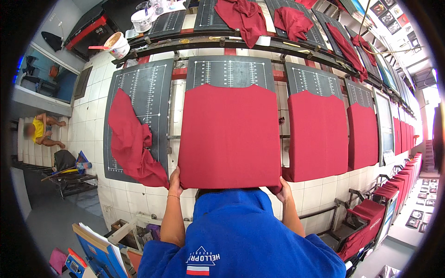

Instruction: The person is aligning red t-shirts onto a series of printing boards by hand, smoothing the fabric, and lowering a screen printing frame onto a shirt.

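Observation:
A maroon T-shirt [229,139] lies smooth over a dark board with white ruled scales [213,69], its neck edge toward the far end. My left hand [175,182] grips the shirt's near left corner, its fingers partly hidden by the cloth. At the near right corner, my right hand [284,189] pinches the hem, where a bit of fabric bunches under it. To the left, a crumpled maroon shirt [130,139] lies loosely across another ruled board [153,76], its lower end close to my left hand.
Right of me, more boards carry flat maroon shirts [317,134]. A long dark rail [204,44] runs behind, with crumpled shirts [243,18] beyond. An open paint tub [117,45] stands at the rail's left end. A person in yellow [41,129] sits on steps far left.

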A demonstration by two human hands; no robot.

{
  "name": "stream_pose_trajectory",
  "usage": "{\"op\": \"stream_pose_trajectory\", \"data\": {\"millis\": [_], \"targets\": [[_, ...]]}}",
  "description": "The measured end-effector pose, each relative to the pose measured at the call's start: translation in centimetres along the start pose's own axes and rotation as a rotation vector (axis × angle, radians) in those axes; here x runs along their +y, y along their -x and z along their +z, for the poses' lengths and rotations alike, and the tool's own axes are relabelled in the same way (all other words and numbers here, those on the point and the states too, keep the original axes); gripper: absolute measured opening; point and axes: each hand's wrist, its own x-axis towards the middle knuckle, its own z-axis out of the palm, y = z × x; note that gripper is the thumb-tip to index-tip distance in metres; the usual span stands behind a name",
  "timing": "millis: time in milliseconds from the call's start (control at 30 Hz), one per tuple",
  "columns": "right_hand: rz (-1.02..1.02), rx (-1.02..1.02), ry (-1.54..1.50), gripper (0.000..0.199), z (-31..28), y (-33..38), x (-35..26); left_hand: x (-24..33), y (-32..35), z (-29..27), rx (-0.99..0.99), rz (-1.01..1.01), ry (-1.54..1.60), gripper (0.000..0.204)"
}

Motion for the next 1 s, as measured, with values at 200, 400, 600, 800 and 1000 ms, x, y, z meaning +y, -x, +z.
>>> {"op": "stream_pose_trajectory", "data": {"millis": [200,400,600,800,1000], "targets": [[0.041,0.04,0.148,0.049,-2.5,-0.1,-0.9,-0.1,-0.1,0.7,-0.002,0.01,-0.074,0.058],[-0.038,0.262,0.591,0.043,1.2,-1.1,-2.0,-0.8,-1.1,-1.0,-0.083,-0.012,-0.068,0.055],[-0.989,0.131,1.724,0.064,18.0,-3.4,-4.9,-1.7,-1.1,-1.9,-0.054,-0.045,-0.041,0.05],[-1.131,-0.256,2.246,0.07,29.3,-18.4,-12.3,0.0,-1.3,1.3,-0.116,-0.128,-0.191,0.052],[-1.071,-0.538,2.306,0.07,32.0,-10.1,-1.6,0.8,-5.6,2.7,-0.08,-0.145,-0.12,0.059]]}}
